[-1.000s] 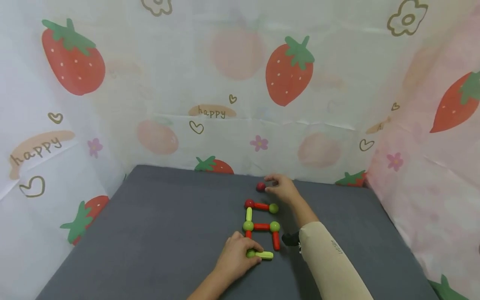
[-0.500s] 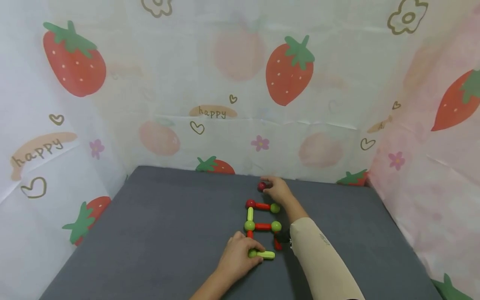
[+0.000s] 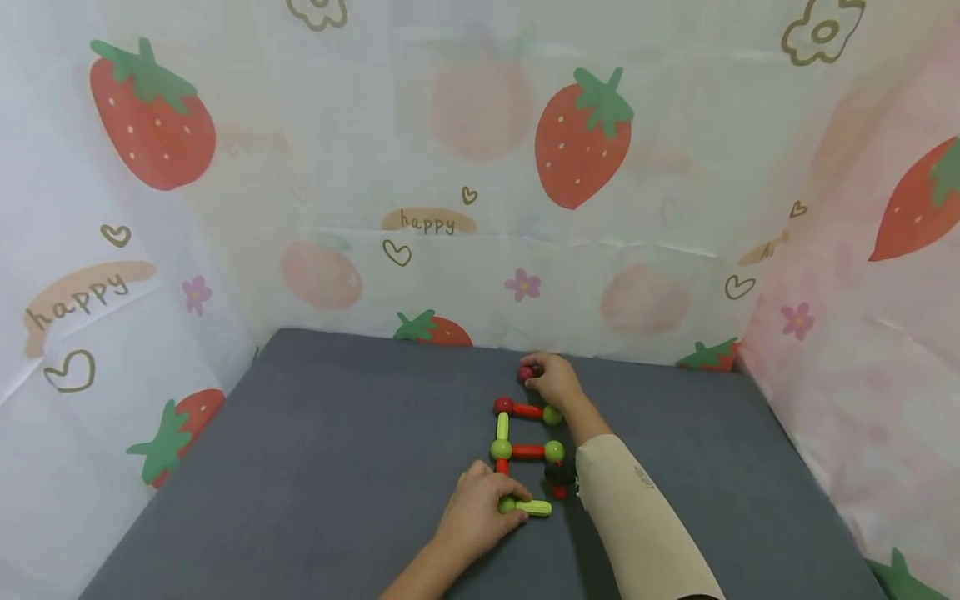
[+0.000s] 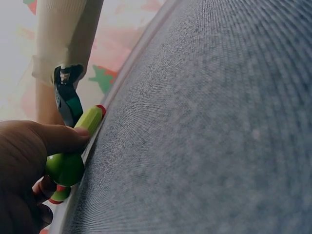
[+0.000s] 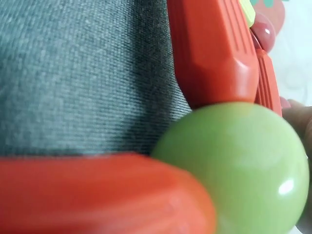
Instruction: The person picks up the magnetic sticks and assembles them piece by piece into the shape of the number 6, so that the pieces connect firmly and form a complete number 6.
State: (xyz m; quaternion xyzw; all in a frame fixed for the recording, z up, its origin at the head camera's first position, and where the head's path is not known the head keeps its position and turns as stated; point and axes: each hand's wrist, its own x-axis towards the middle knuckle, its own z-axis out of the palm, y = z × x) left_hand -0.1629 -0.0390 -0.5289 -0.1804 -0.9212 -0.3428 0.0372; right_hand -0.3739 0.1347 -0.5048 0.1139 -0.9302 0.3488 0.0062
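Magnetic-looking rods and balls form a flat figure on the dark table. Around its near green ball (image 3: 507,505), joined to a light green rod (image 3: 536,508), my left hand (image 3: 474,510) curls its thumb and fingers; the left wrist view shows the thumb against the rod (image 4: 89,119). At the far end, my right hand (image 3: 558,385) pinches a loose red ball (image 3: 526,374), apart from the figure. Between the hands lie a red ball (image 3: 503,406), red rods (image 3: 528,452) and green balls (image 3: 553,451). The right wrist view is filled by a green ball (image 5: 239,165) and red rods.
A dark wrist camera (image 3: 558,472) under the right forearm partly hides a red rod (image 3: 559,492). The grey table (image 3: 360,433) ends at a strawberry-print curtain (image 3: 337,167) behind and at both sides.
My right hand has moved slightly left and its fingers have closed on the loose red ball. The right forearm has swung left, its wrist camera now over a red rod. My left hand stays put.
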